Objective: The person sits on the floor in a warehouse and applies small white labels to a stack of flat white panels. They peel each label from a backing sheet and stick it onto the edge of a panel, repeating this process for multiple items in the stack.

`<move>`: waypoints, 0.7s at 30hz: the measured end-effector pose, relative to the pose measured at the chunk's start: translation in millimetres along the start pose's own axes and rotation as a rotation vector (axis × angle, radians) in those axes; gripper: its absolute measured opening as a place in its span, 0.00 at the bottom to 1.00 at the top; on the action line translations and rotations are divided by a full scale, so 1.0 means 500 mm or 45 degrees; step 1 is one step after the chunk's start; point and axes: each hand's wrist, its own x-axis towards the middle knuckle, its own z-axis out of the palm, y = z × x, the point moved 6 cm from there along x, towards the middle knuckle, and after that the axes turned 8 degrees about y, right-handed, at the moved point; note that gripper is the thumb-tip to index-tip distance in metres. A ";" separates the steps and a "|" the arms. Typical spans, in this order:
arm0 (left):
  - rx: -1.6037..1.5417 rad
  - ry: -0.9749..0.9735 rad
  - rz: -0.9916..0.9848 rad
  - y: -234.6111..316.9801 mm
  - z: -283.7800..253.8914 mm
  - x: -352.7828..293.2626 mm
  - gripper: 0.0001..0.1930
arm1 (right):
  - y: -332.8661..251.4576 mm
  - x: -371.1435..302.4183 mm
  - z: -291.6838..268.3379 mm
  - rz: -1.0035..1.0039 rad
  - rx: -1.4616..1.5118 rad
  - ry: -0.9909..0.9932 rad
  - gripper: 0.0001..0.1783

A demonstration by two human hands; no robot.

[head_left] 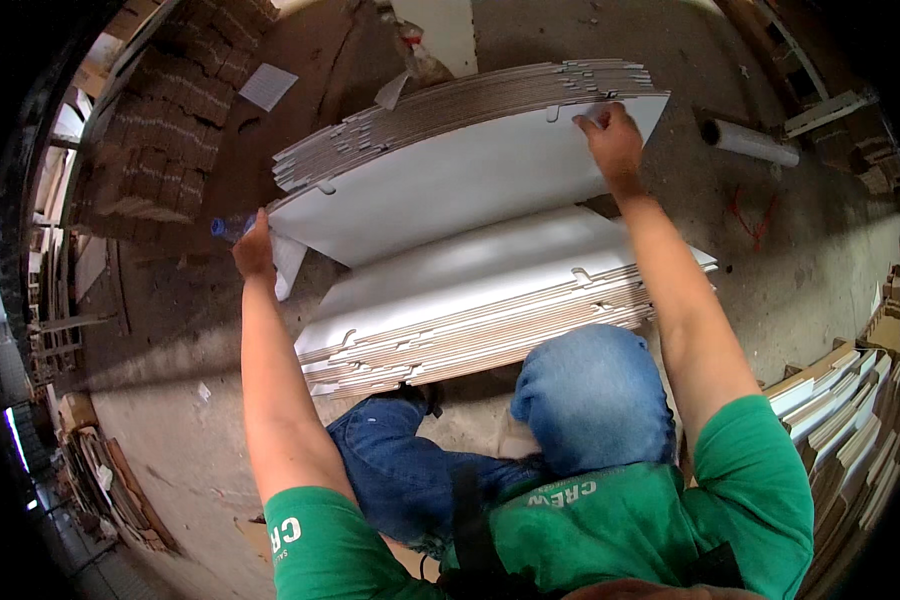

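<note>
A tilted white cardboard sheet (460,175) with cut slots faces me at the front of the far cardboard stack (450,100). At the sheet's left corner, my left hand (255,248) is closed on the edge. My right hand (616,148) pinches its upper edge near the right end, beside a slot; the fingertips are partly hidden. Closer to my knees lies a second stack of white-faced cardboard sheets (470,335), its brown layered edges toward me. The two stacks meet along a low fold-like line between them.
Bundled brown cardboard (160,130) is piled at the far left. A plastic bottle (228,229) lies by my left hand. On the right are a clear wrapped roll (750,143), red strapping (752,218) and more stacked cardboard (840,420). A paper sheet (268,87) rests on the concrete floor.
</note>
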 end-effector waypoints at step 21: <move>0.193 -0.023 0.454 0.061 0.012 0.000 0.31 | -0.010 0.060 -0.029 0.111 0.256 -0.241 0.09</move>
